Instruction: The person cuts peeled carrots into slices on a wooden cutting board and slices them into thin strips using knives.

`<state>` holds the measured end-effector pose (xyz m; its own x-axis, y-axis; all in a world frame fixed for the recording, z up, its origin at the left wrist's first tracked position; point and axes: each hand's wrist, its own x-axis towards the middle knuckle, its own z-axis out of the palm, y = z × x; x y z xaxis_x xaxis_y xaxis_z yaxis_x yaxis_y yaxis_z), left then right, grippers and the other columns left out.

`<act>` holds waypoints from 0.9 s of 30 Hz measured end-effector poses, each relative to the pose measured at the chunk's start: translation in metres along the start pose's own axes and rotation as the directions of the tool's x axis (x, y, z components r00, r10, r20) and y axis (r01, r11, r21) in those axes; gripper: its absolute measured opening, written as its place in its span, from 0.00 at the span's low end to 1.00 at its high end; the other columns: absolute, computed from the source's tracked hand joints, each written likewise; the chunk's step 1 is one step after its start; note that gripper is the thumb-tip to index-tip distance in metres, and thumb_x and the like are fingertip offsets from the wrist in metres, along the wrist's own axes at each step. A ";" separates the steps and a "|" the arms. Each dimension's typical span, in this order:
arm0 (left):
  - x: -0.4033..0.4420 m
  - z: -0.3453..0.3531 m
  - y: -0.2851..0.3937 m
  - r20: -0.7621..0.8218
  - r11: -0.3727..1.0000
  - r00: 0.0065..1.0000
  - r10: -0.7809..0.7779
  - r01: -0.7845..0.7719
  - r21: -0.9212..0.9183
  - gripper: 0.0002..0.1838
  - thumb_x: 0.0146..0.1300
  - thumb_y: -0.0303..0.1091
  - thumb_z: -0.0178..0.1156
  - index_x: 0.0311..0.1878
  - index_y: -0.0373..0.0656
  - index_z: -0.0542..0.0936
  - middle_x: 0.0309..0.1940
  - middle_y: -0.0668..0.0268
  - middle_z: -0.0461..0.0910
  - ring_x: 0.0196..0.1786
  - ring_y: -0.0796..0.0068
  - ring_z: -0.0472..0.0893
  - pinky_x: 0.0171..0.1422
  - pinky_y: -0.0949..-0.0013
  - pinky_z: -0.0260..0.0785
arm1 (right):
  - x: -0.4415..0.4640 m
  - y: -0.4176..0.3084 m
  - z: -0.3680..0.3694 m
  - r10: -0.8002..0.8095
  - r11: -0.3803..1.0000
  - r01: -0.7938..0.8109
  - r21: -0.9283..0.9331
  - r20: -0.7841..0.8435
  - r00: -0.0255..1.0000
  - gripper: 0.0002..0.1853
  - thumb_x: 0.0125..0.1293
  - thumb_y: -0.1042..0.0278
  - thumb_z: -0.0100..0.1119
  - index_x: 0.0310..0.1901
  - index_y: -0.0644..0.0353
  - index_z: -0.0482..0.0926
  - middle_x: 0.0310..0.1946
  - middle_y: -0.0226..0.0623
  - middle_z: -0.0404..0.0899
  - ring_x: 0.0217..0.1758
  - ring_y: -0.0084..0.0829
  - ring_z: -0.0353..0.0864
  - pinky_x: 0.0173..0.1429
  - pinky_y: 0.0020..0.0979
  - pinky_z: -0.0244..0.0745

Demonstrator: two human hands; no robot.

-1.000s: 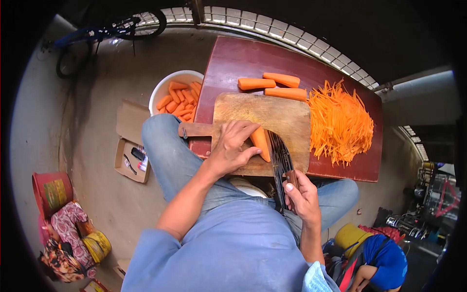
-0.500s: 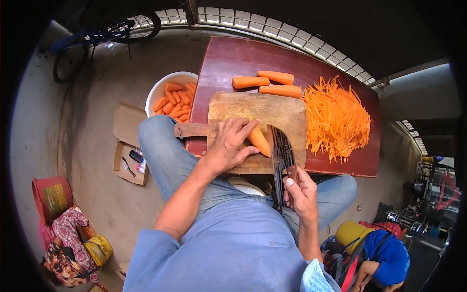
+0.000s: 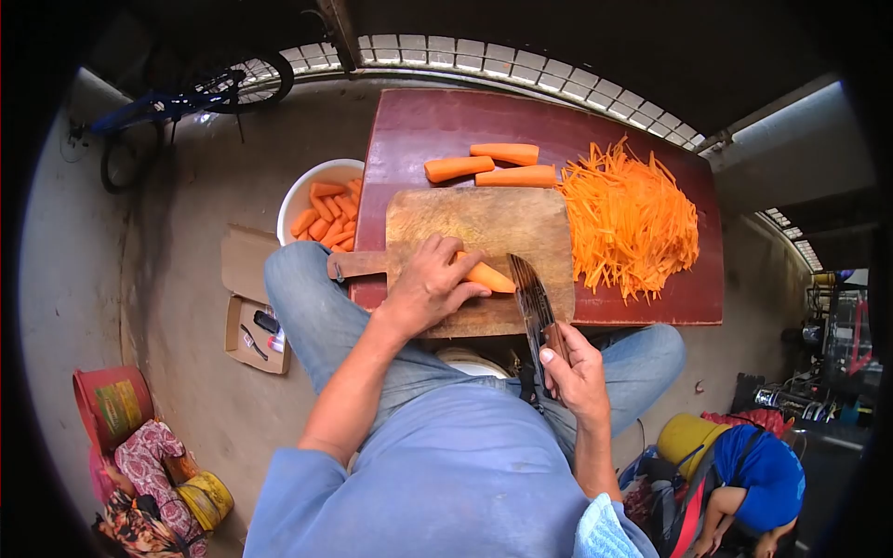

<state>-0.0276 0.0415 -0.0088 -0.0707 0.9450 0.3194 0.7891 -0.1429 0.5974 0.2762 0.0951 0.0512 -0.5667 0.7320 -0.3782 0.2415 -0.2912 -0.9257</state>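
Your right hand (image 3: 575,374) is gripping the knife (image 3: 533,302), while your left hand (image 3: 431,284) is pinning one carrot (image 3: 490,277) on the chopping board (image 3: 502,219). Beyond, a big heap of cut strips (image 3: 633,223) is lying on the bench (image 3: 419,130), while the white bucket (image 3: 296,200) is holding many unshredded carrots (image 3: 321,220) and three more (image 3: 512,175) are lying past the board.

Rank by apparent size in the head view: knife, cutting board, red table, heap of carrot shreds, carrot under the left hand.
1. Red table
2. Cutting board, partly covered
3. Heap of carrot shreds
4. Knife
5. Carrot under the left hand, judged by its visible part
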 end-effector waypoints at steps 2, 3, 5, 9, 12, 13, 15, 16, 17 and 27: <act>-0.001 0.006 -0.003 -0.103 0.999 0.994 -0.032 0.031 -0.014 0.30 0.64 0.46 0.83 0.67 0.46 0.90 0.60 0.52 0.83 0.58 0.49 0.83 0.67 0.48 0.77 | -0.002 -0.002 -0.005 0.039 0.997 -0.042 0.067 0.043 0.998 0.23 0.84 0.66 0.68 0.72 0.70 0.80 0.30 0.22 0.79 0.24 0.12 0.72 0.26 0.20 0.66; -0.001 0.005 -0.003 -0.156 0.999 0.987 -0.050 0.048 -0.021 0.29 0.64 0.46 0.83 0.66 0.47 0.90 0.60 0.53 0.84 0.56 0.50 0.83 0.66 0.48 0.77 | -0.002 -0.003 -0.006 0.057 0.993 -0.064 0.098 0.069 0.996 0.23 0.84 0.67 0.68 0.73 0.71 0.80 0.31 0.22 0.79 0.25 0.11 0.72 0.27 0.20 0.65; 0.000 0.003 -0.004 -0.167 0.992 0.986 -0.004 0.026 0.127 0.28 0.66 0.44 0.81 0.68 0.49 0.90 0.62 0.52 0.84 0.59 0.48 0.83 0.67 0.47 0.77 | -0.002 -0.004 -0.007 0.086 0.990 -0.097 0.104 0.106 0.991 0.22 0.84 0.68 0.68 0.72 0.71 0.80 0.31 0.22 0.79 0.24 0.12 0.72 0.26 0.20 0.65; 0.002 -0.002 0.003 -0.079 0.978 0.994 0.082 -0.065 0.198 0.29 0.66 0.38 0.80 0.71 0.51 0.88 0.72 0.48 0.79 0.66 0.44 0.81 0.72 0.45 0.76 | 0.001 0.000 -0.001 0.040 0.994 -0.053 0.091 0.143 0.989 0.21 0.84 0.67 0.68 0.70 0.69 0.80 0.31 0.21 0.78 0.24 0.12 0.72 0.26 0.20 0.65; 0.002 -0.010 0.014 0.018 0.986 0.995 0.095 -0.097 0.136 0.35 0.62 0.34 0.79 0.75 0.52 0.85 0.79 0.45 0.72 0.70 0.41 0.79 0.77 0.42 0.75 | 0.000 -0.004 -0.003 0.081 0.994 -0.090 0.064 0.136 0.987 0.19 0.84 0.66 0.68 0.68 0.69 0.81 0.30 0.20 0.77 0.24 0.11 0.71 0.26 0.20 0.65; 0.004 -0.013 0.016 0.058 0.982 0.994 0.097 -0.105 0.155 0.37 0.61 0.35 0.79 0.77 0.53 0.84 0.80 0.45 0.71 0.70 0.40 0.78 0.77 0.42 0.75 | 0.000 -0.004 -0.003 0.077 0.994 -0.086 0.064 0.136 0.988 0.19 0.84 0.66 0.68 0.67 0.68 0.81 0.30 0.20 0.77 0.24 0.11 0.71 0.26 0.20 0.65; 0.006 -0.020 0.017 0.137 0.974 0.985 0.100 -0.125 0.190 0.41 0.59 0.36 0.79 0.79 0.55 0.82 0.83 0.44 0.68 0.71 0.39 0.78 0.78 0.41 0.74 | -0.001 -0.004 -0.004 0.070 0.995 -0.079 0.063 0.133 0.989 0.19 0.84 0.65 0.67 0.67 0.68 0.81 0.29 0.20 0.77 0.24 0.11 0.71 0.26 0.20 0.65; 0.008 -0.023 0.015 0.169 0.971 0.978 0.123 -0.153 0.183 0.40 0.60 0.35 0.79 0.79 0.54 0.81 0.83 0.44 0.68 0.70 0.39 0.78 0.77 0.42 0.75 | -0.001 -0.003 -0.005 0.065 0.995 -0.074 0.064 0.130 0.989 0.19 0.84 0.65 0.67 0.67 0.68 0.82 0.29 0.20 0.77 0.24 0.11 0.71 0.26 0.20 0.65; 0.013 -0.028 0.010 0.199 0.968 0.969 0.145 -0.181 0.176 0.39 0.61 0.35 0.78 0.79 0.53 0.81 0.82 0.44 0.69 0.70 0.40 0.79 0.76 0.43 0.76 | 0.000 -0.001 -0.005 0.058 0.996 -0.066 0.065 0.128 0.990 0.19 0.85 0.64 0.67 0.67 0.68 0.82 0.29 0.20 0.77 0.24 0.11 0.71 0.26 0.20 0.65; 0.035 -0.031 -0.004 0.193 0.952 0.963 0.186 -0.225 0.208 0.29 0.71 0.37 0.76 0.70 0.33 0.80 0.66 0.49 0.82 0.60 0.47 0.84 0.68 0.49 0.79 | -0.001 -0.006 -0.001 -0.020 0.998 0.016 0.062 0.070 0.997 0.21 0.83 0.66 0.68 0.71 0.68 0.82 0.31 0.21 0.76 0.27 0.12 0.72 0.31 0.22 0.69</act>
<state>-0.0516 0.0658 0.0225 0.1965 0.9407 0.2767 0.8938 -0.2878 0.3439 0.2762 0.0962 0.0569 -0.6253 0.6929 -0.3591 0.1831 -0.3171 -0.9306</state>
